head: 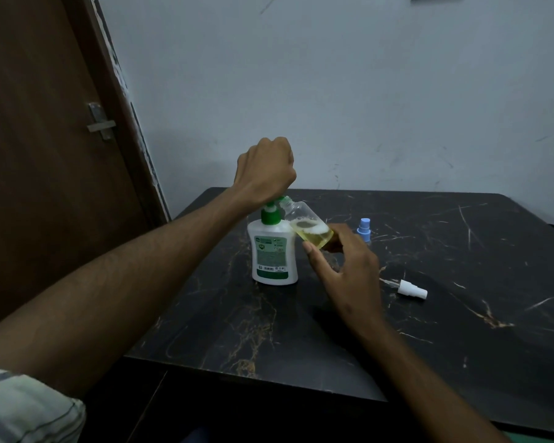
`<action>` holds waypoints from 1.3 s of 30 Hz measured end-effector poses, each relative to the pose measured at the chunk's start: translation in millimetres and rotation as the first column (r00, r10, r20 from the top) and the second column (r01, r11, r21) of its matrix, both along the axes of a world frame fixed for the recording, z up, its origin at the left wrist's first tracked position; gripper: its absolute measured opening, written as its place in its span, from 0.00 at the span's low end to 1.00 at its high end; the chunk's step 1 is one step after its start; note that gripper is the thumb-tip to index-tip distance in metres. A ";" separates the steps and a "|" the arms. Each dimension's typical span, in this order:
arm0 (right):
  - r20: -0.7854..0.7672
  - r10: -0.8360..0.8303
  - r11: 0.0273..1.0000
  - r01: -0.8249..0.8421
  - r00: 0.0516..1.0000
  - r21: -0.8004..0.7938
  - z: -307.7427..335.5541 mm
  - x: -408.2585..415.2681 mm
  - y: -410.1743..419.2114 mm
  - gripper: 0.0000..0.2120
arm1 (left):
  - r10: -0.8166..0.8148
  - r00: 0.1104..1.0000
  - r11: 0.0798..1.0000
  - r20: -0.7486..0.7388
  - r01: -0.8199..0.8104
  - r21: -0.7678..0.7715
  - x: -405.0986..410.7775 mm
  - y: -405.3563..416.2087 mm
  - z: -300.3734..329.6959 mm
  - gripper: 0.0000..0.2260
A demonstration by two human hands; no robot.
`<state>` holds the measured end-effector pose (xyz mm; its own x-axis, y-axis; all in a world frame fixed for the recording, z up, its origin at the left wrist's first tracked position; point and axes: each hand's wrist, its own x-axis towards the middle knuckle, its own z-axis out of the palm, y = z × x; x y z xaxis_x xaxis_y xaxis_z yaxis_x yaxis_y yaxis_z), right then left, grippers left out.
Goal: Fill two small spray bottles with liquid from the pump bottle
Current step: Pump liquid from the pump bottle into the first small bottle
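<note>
A white pump bottle [273,254] with a green pump head stands upright on the dark marble table [461,282]. My left hand [264,169] is closed over the pump head from above. My right hand [343,266] holds a small clear spray bottle [307,225] tilted, its open neck at the pump spout. Yellowish liquid with foam fills its lower part. A second small bottle with a blue spray cap [364,230] stands behind my right hand, mostly hidden. A white spray head [410,289] with its dip tube lies on the table to the right.
The table's front edge runs across the lower part of the view. A brown door [45,155] with a metal latch stands at the left, and a pale wall rises behind the table.
</note>
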<state>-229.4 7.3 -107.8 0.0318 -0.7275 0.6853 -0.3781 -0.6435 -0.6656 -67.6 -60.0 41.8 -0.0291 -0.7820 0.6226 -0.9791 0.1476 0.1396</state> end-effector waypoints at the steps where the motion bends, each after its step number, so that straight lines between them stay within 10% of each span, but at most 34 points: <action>1: -0.001 0.000 1.000 0.000 1.000 -0.002 0.4 0.5 0.4 0.15 | 0.000 1.000 1.000 0.004 0.000 -0.002 0.6 0.4 0.7 0.09; 39: 0.012 -0.002 1.000 0.002 1.000 -0.014 1.5 -0.3 1.2 0.16 | 0.005 1.000 1.000 0.007 -0.005 0.001 1.5 -1.3 6.5 0.08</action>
